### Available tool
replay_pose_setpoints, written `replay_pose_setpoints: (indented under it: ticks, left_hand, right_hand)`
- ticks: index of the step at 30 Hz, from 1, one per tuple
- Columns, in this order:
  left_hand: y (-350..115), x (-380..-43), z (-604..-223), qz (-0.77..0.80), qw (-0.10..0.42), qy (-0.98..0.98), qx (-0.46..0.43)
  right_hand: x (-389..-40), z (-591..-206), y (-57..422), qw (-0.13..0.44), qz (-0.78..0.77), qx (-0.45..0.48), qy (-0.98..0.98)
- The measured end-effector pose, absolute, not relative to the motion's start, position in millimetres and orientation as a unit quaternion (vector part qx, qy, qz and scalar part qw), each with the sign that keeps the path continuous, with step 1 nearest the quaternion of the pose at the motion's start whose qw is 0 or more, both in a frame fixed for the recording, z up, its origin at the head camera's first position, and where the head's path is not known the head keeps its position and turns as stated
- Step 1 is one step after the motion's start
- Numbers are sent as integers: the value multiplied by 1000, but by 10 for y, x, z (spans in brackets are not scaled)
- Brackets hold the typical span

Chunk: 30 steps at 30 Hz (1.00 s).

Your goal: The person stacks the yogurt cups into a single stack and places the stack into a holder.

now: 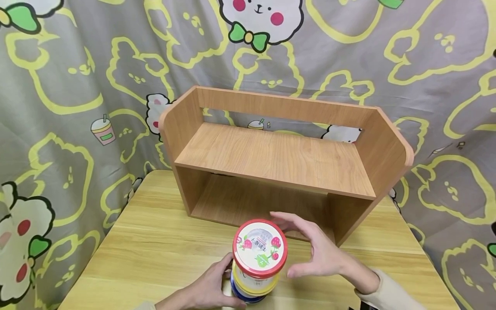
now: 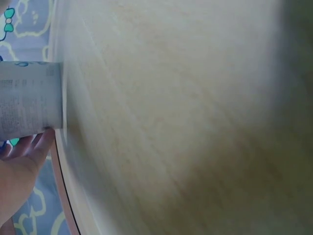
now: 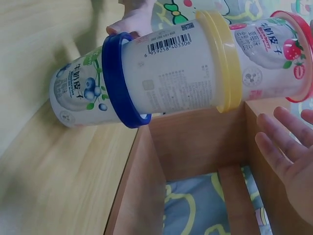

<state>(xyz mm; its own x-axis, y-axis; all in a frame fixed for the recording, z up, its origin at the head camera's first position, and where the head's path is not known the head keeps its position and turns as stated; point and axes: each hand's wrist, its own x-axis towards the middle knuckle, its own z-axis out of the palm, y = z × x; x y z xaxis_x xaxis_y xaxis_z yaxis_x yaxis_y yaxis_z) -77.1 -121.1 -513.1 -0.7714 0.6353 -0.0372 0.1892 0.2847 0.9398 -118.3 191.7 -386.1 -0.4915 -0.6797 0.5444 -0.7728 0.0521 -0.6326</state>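
Observation:
Three white tubs stand stacked on the table near its front edge. The red-lidded tub with strawberries [image 1: 260, 249] is on top, the yellow-lidded tub [image 3: 171, 73] in the middle, and the blue-lidded tub with blueberries [image 3: 78, 90] at the bottom. My left hand [image 1: 209, 284] holds the lower part of the stack from the left; its fingertips touch the bottom tub low down in the left wrist view. To the right of the stack, my right hand [image 1: 321, 254] is apart from the tubs, its fingers spread and nothing in them.
Behind the tubs, a two-level wooden shelf [image 1: 271, 155] stands on the light wooden table [image 1: 155, 245]. A patterned grey curtain [image 1: 128, 77] hangs behind and on both sides.

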Motion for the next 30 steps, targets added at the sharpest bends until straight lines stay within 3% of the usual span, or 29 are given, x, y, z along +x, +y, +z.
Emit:
replay_pose_setpoints:
  ticks: [15, 30]
  left_hand:
    - [-1208, -767, -5142, 540, 202, 769, 275]
    - [-1211, -768, -5139, 542, 200, 768, 274]
  right_hand:
    - [-1069, -4124, 2231, 146, 515, 446, -717]
    - [-978, -4314, 2739, 287, 603, 352, -656]
